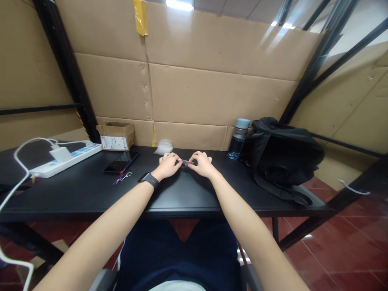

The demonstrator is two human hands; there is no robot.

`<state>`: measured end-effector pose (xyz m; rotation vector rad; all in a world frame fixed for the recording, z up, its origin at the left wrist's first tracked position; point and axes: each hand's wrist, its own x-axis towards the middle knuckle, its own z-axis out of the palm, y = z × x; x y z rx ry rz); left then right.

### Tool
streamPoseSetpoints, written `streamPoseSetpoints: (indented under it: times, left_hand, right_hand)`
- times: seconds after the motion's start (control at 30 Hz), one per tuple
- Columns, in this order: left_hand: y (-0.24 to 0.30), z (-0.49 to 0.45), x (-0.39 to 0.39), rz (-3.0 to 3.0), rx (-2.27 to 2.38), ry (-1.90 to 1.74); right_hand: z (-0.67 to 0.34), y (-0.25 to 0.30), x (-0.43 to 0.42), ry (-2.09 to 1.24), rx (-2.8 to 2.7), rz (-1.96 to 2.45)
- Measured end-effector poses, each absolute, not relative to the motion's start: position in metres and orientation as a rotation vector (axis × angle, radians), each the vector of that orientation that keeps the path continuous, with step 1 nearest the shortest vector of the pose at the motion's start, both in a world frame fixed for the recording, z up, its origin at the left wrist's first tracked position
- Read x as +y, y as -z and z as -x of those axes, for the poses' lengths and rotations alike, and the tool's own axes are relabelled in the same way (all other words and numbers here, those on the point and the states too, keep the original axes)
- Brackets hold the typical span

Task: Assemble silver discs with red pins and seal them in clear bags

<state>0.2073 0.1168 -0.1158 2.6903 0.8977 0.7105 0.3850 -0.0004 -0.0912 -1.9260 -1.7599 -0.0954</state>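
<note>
Over the middle of the black table, my left hand and my right hand face each other a short gap apart. Between their fingertips stretches a small clear piece with a red mark, which looks like a little plastic packet; its exact kind is too small to tell. Thumb and fingers of each hand pinch one end of it. A dark watch sits on my left wrist. Just behind my left hand lies a crumpled translucent plastic bag.
To the left are a phone, a keychain, an open cardboard box and a white power strip with cables. A water bottle and black backpack stand right. Cardboard panels wall off the back.
</note>
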Motion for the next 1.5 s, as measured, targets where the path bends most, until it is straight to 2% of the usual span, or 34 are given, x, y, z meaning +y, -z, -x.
streamPoseSetpoints:
  times: [0.53,0.77,1.0,1.13,1.33,1.5]
  left_hand:
    - [0.118,-0.206,0.116,-2.794,0.797,-0.760]
    - [0.119,-0.207,0.115,-2.918,0.585,-0.543]
    - [0.119,-0.210,0.095,-3.032,0.403,-0.554]
    - [0.114,-0.225,0.099,-3.089,0.484,-0.498]
    - [0.106,-0.261,0.151,-3.079,0.796,-0.275]
    - [0.102,-0.287,0.184,-3.012,0.907,-0.226]
  right_hand:
    - [-0.402,0.100,0.005,0.149,-1.595,2.212]
    - [-0.399,0.095,0.002,0.136,-1.717,2.046]
    - [-0.401,0.089,-0.001,0.176,-1.594,2.099]
    - [-0.411,0.086,-0.003,0.200,-1.493,2.144]
    - [-0.415,0.088,-0.003,0.160,-1.460,2.199]
    - [-0.420,0.086,-0.006,0.100,-1.542,2.243]
